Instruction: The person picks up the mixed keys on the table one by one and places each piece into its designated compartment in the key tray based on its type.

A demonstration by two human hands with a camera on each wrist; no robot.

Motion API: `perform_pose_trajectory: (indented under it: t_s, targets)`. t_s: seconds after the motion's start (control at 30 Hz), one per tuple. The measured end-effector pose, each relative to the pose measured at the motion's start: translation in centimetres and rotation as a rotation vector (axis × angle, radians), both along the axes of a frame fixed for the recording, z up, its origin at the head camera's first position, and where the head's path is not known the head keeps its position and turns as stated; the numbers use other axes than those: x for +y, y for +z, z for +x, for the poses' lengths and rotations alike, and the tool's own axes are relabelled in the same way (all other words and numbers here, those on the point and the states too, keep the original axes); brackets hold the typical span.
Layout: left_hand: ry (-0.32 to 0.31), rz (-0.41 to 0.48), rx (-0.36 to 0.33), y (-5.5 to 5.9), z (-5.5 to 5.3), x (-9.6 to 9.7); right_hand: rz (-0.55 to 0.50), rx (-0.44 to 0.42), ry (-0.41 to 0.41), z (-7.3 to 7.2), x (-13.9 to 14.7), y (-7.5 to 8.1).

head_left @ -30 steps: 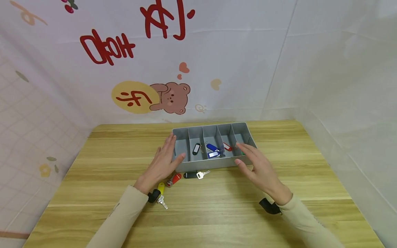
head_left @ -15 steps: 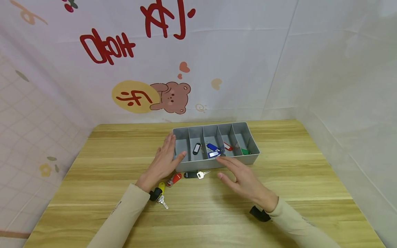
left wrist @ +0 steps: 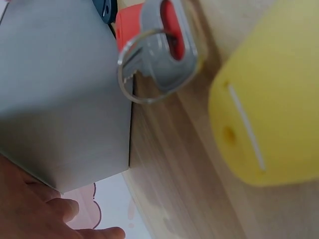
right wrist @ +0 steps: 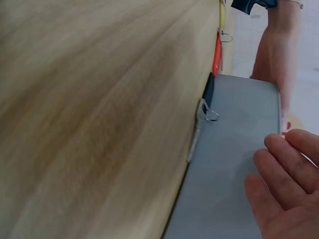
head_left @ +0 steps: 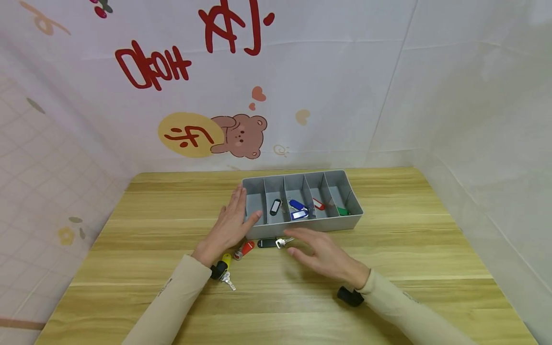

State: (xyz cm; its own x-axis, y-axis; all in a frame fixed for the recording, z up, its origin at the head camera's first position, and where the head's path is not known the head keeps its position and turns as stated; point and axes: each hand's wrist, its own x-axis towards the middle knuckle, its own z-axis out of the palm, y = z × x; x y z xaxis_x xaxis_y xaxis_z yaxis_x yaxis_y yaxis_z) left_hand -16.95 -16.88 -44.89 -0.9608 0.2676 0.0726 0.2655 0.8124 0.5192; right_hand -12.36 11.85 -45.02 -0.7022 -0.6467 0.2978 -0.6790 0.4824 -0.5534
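Observation:
A grey compartment box (head_left: 310, 224) stands on the wooden table, and my left hand (head_left: 229, 225) rests against its left end with straight fingers. In front of the box lies a black key tag (head_left: 267, 243) with a silver key (head_left: 281, 243). My right hand (head_left: 325, 254) hovers just right of that key, fingers extended and holding nothing. Beside my left wrist lie a red key tag (head_left: 247, 247) and a yellow key tag (head_left: 226, 259) with keys. Inside the box are a black tag (head_left: 275, 207), two blue tags (head_left: 298, 215), a red tag (head_left: 318, 204) and a green tag (head_left: 342, 211).
A white printed cloth (head_left: 336, 96) hangs behind the table (head_left: 276, 306) and along both sides. Dividers split the box into several compartments; the tags sit in separate ones, with both blue tags sharing the middle one.
My right hand has moved left from the box's right end to near the key in front, uncovering the green tag. My left hand stays at the box's left end.

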Motion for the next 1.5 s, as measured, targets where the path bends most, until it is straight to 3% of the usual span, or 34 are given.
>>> perform_pose_trajectory:
  t_s: [0.33,0.83,1.13,1.5]
  targets:
    - [-0.009,-0.009,-0.019,0.0,0.0,0.2,0.093,-0.196,0.052,-1.1,-1.3,-0.7]
    - [-0.013,-0.011,-0.032,0.1,0.0,0.5,0.141,-0.266,0.065,-1.9,-2.6,-1.4]
    - [-0.008,-0.009,-0.018,0.2,0.0,0.5,0.176,-0.246,0.06,-1.8,-1.9,-1.3]
    - [-0.001,-0.009,-0.034,0.2,0.1,0.2,0.182,-0.161,0.088,-1.1,-0.5,-1.1]
